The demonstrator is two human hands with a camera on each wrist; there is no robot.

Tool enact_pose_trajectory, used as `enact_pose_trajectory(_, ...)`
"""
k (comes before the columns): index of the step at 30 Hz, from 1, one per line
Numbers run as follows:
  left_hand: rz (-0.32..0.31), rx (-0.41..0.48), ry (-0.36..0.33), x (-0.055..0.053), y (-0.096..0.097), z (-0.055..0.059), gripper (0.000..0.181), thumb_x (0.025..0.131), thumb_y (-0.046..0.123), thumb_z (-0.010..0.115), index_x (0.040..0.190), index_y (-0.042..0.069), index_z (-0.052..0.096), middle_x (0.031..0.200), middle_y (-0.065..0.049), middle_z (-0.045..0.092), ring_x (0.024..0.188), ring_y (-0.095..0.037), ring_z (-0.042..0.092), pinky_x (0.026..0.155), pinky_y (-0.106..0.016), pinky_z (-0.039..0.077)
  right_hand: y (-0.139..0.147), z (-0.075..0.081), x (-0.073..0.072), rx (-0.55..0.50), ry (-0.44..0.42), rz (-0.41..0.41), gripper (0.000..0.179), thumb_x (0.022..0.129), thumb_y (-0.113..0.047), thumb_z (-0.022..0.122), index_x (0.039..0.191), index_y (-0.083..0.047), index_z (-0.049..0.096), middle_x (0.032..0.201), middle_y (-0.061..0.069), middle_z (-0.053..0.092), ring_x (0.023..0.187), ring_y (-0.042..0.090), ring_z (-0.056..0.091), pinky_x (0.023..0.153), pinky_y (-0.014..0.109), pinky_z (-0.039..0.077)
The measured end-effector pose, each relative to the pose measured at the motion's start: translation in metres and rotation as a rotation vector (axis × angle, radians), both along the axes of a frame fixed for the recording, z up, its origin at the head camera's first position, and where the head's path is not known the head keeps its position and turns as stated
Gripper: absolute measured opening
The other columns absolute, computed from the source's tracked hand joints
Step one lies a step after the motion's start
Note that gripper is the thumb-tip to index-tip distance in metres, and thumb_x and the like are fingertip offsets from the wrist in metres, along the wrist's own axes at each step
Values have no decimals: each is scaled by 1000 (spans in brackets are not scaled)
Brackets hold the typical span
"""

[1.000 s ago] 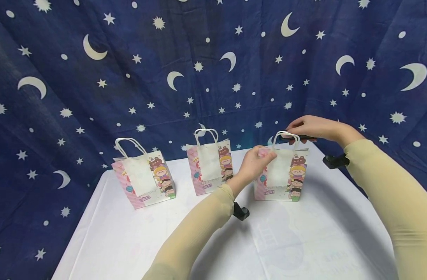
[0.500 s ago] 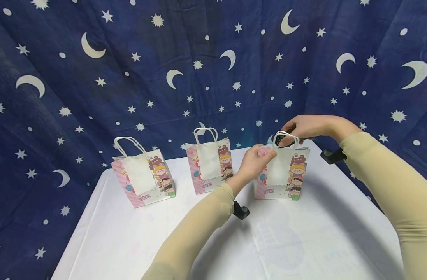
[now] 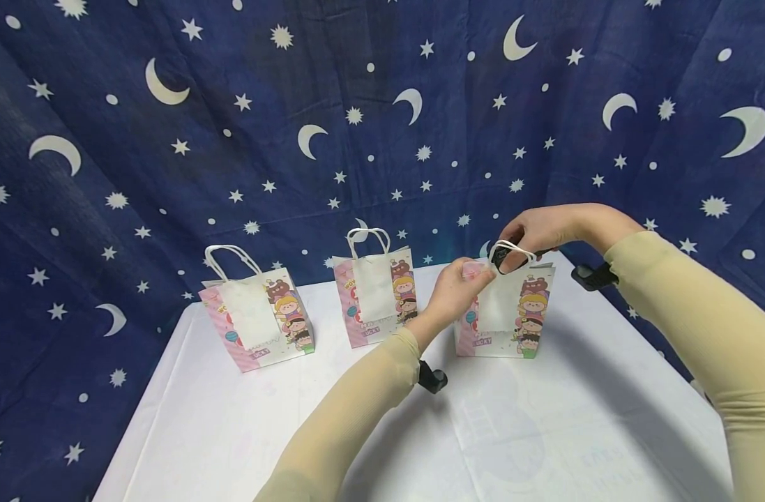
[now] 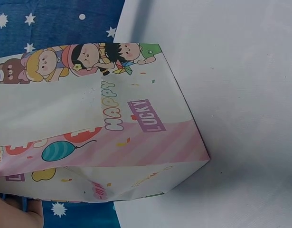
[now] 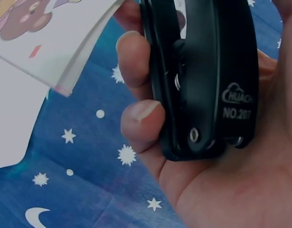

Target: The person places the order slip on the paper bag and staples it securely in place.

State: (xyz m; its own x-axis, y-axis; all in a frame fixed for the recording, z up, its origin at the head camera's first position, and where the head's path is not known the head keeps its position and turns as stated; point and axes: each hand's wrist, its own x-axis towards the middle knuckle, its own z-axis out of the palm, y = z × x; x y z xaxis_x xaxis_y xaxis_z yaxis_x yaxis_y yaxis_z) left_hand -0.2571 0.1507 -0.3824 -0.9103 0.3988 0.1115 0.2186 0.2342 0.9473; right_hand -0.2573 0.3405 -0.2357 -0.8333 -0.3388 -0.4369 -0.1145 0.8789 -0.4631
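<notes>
A white and pink paper gift bag (image 3: 498,317) with cartoon figures stands upright at the right of the table. My left hand (image 3: 452,289) pinches its top left edge; in the left wrist view the bag's lettered front (image 4: 179,107) fills the middle. My right hand (image 3: 554,226) grips a black stapler (image 5: 214,80), fingers wrapped round it. In the head view the stapler's front end (image 3: 501,258) is at the bag's top rim, beside my left thumb and overlapping the white twisted handle (image 3: 512,245). The rest of the stapler is largely hidden behind the right hand there.
Two matching gift bags stand on the white-covered table (image 3: 219,432), one at the middle (image 3: 376,300) and one at the left (image 3: 256,317). A blue curtain (image 3: 263,104) with moons and stars hangs right behind the table.
My right hand has moved left with the stapler, bringing its end from behind the handle to the bag's top rim. The handle has tipped lower; my left hand keeps its hold.
</notes>
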Motion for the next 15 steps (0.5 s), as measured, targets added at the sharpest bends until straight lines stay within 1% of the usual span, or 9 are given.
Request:
enact_pose_trajectory(3, -3, 7, -3, 0, 0, 0, 42, 95, 43, 71, 124, 13, 65, 102, 6, 66, 90, -10, 63, 81, -32, 56, -2, 1, 0, 12, -12, 15, 49, 86, -34, 82, 122, -5, 68, 102, 4, 68, 88, 22, 59, 74, 39, 51)
enact_pose_trajectory(6, -2, 9, -3, -1, 1, -1, 41, 95, 42, 72, 124, 13, 65, 101, 7, 66, 88, -10, 62, 78, -30, 56, -5, 1, 1, 48, -20, 32, 50, 86, -36, 82, 122, -4, 68, 102, 4, 67, 88, 22, 58, 73, 39, 51)
enact_pose_trajectory(9, -3, 16, 8, -3, 1, -1, 38, 95, 40, 72, 121, 12, 66, 98, 6, 66, 86, -9, 62, 74, -28, 55, -9, 1, 1, 97, -16, 50, 53, 85, -37, 84, 122, -4, 67, 104, 5, 67, 90, 22, 59, 75, 40, 52)
enact_pose_trajectory(12, -5, 31, 10, -4, 2, -2, 33, 96, 38, 72, 117, 13, 67, 94, 6, 66, 82, -9, 62, 70, -26, 54, -13, -1, 2, 135, -8, 50, 57, 82, -37, 86, 123, -2, 67, 106, 5, 68, 92, 24, 61, 78, 43, 54)
enact_pose_trajectory(15, -8, 34, 13, -4, 1, -2, 29, 96, 37, 72, 113, 13, 67, 91, 6, 66, 79, -9, 61, 67, -26, 53, -17, -2, 3, 161, 16, 50, 56, 80, -36, 88, 120, -2, 68, 105, 5, 69, 92, 24, 62, 81, 45, 54)
